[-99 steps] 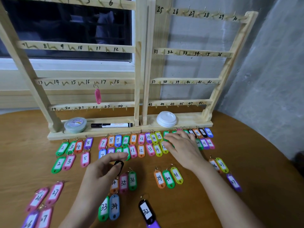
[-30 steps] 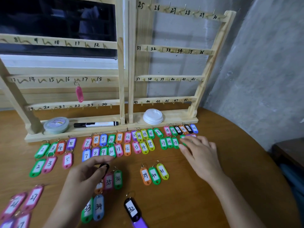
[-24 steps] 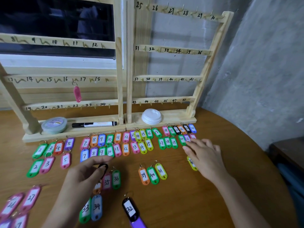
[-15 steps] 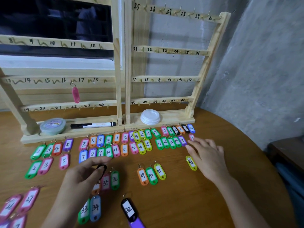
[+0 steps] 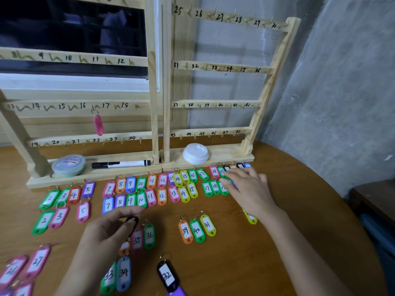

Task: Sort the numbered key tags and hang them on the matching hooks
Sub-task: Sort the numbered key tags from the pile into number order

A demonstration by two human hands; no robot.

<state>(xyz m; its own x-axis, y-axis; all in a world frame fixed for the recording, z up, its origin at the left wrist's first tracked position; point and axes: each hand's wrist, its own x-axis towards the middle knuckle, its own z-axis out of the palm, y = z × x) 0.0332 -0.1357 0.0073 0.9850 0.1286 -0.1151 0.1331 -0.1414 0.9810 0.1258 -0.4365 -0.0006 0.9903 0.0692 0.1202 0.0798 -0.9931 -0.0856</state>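
Left hand (image 5: 111, 229) pinches a black key tag (image 5: 132, 223) between thumb and fingers, just above the tags marked 35 and 36. Right hand (image 5: 250, 192) lies with fingers straight and spread, its fingertips on the green tags (image 5: 207, 188) near 19 at the right end of the rows. Other numbered tags (image 5: 150, 196) lie face up in rows on the wooden counter (image 5: 235, 263), in front of two wooden hook racks (image 5: 154, 82). One pink tag (image 5: 98, 124) hangs from the hook between 16 and 17. A black marker (image 5: 120, 164), a round tub (image 5: 68, 165) and white lids (image 5: 195, 153) sit on the rack bases.
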